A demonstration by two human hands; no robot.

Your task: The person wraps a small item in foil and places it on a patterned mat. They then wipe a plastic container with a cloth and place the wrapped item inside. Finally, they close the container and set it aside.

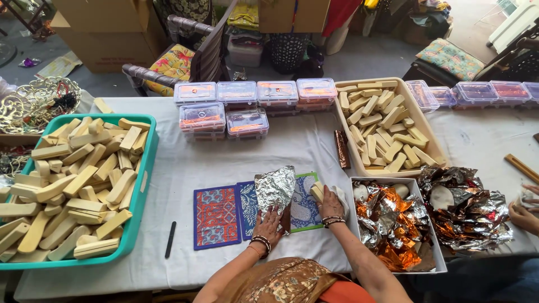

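**Foil, cloth and pale matt bars**

Under the left fingers lies a crinkled foil sheet, silvery and glossy. The right fingers press a pale, matt bar with a soft white cloth. Beneath both sit matt printed mats. Right of them, a white box holds shiny copper and silver foil. Far left, a smooth teal plastic tub. The table wears matt white cloth.

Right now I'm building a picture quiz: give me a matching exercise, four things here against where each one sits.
Things:
1. teal tub of pale bars
2. silver foil sheet
3. white box of crumpled foil
4. clear lidded containers

Places:
A. under the left hand
B. far left of the table
C. stacked at the far edge
D. beside the right hand

Pairs: 1-B, 2-A, 3-D, 4-C
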